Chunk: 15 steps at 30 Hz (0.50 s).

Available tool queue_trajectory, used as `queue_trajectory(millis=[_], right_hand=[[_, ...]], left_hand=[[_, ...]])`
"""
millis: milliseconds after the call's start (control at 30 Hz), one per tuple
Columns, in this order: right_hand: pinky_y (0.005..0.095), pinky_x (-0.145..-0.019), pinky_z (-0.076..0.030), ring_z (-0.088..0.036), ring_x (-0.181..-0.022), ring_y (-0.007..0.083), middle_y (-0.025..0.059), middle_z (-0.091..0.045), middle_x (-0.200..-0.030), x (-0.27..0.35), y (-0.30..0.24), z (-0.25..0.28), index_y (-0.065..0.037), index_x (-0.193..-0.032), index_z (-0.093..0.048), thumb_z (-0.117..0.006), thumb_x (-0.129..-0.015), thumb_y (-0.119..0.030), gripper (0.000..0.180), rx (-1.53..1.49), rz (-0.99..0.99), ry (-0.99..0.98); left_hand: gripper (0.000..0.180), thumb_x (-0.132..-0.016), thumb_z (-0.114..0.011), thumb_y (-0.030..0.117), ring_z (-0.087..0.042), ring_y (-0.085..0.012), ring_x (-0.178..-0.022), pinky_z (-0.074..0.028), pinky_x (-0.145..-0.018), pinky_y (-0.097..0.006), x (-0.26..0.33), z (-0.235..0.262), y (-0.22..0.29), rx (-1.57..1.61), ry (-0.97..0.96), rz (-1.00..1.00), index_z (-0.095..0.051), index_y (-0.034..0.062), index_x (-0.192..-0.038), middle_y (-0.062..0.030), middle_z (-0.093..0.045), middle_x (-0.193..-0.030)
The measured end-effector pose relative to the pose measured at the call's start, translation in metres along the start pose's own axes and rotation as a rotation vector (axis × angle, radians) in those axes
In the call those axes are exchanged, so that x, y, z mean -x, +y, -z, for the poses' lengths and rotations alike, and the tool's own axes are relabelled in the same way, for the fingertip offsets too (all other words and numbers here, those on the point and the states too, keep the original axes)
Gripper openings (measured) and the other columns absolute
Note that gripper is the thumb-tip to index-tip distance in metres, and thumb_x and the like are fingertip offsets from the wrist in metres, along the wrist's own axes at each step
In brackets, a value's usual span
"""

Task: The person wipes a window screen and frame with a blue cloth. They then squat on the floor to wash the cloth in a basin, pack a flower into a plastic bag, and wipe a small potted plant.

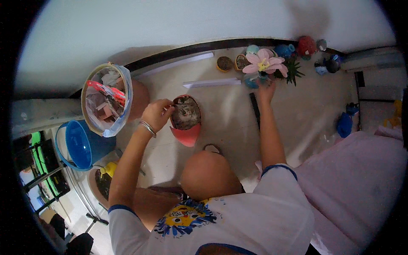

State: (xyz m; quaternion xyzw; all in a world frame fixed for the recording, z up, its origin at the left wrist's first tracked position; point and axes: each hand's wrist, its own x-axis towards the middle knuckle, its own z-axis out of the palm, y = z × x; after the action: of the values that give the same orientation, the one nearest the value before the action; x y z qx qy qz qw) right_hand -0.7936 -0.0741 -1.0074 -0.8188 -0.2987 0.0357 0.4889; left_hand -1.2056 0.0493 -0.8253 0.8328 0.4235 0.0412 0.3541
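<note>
Seen from above, a person crouches on a tiled floor (pixel 221 127). The left hand (pixel 156 114), fingers pinched together on a small tool, touches the rim of a red pot (pixel 186 127) filled with soil. The right hand (pixel 267 91) reaches further from that pot and is closed around a small blue pot (pixel 254 81) holding a pink flower (pixel 264 63). Judging by this, a steady hold low on the blue pot would keep the flower upright. Left of the red pot stands a lined bin (pixel 106 100), with a blue bucket (pixel 80 144) just beside it.
</note>
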Motion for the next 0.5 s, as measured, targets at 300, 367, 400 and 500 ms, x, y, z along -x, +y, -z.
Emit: queue_trajectory(millis=[300,367,400,500], right_hand=[[0.0407,-0.091,-0.038,-0.051,-0.107,0.0349,0.0173,-0.056,-0.116,-0.042,-0.005,-0.015,0.0,-0.111,-0.054,-0.075,-0.067,-0.028,0.056,0.347,-0.157,-0.145],[0.0416,-0.09,-0.039,-0.052,-0.106,0.0363,0.0175,-0.055,-0.116,-0.034,-0.003,-0.014,0.0,-0.112,-0.054,-0.072,-0.069,-0.029,0.055,0.424,-0.15,-0.148],[0.0416,-0.088,-0.04,-0.052,-0.105,0.0355,0.0169,-0.057,-0.113,-0.029,0.009,-0.013,0.0,-0.112,-0.054,-0.07,-0.07,-0.031,0.054,0.567,-0.038,-0.193],[0.0412,-0.086,-0.043,-0.054,-0.103,0.0319,0.0144,-0.06,-0.108,-0.01,0.017,0.002,-0.001,-0.112,-0.055,-0.064,-0.075,-0.032,0.049,1.055,0.549,-0.192]], left_hand=[[0.021,-0.082,-0.059,0.017,-0.064,-0.0264,-0.071,-0.051,-0.065,-0.034,0.005,0.008,0.003,0.019,0.022,-0.007,-0.062,0.0015,-0.096,-0.0159,-0.064,-0.085],[0.02,-0.082,-0.059,0.016,-0.063,-0.0265,-0.071,-0.051,-0.065,-0.034,0.015,0.008,-0.001,0.057,0.04,0.019,-0.063,0.0018,-0.095,-0.0157,-0.064,-0.085],[0.02,-0.082,-0.059,0.016,-0.063,-0.0265,-0.071,-0.051,-0.065,-0.035,0.022,0.01,-0.006,0.076,0.056,0.034,-0.063,0.0019,-0.095,-0.0156,-0.064,-0.085],[0.02,-0.081,-0.06,0.017,-0.063,-0.0258,-0.071,-0.05,-0.065,-0.035,0.04,0.018,-0.016,-0.009,0.09,0.002,-0.063,0.0023,-0.095,-0.0148,-0.063,-0.085]])
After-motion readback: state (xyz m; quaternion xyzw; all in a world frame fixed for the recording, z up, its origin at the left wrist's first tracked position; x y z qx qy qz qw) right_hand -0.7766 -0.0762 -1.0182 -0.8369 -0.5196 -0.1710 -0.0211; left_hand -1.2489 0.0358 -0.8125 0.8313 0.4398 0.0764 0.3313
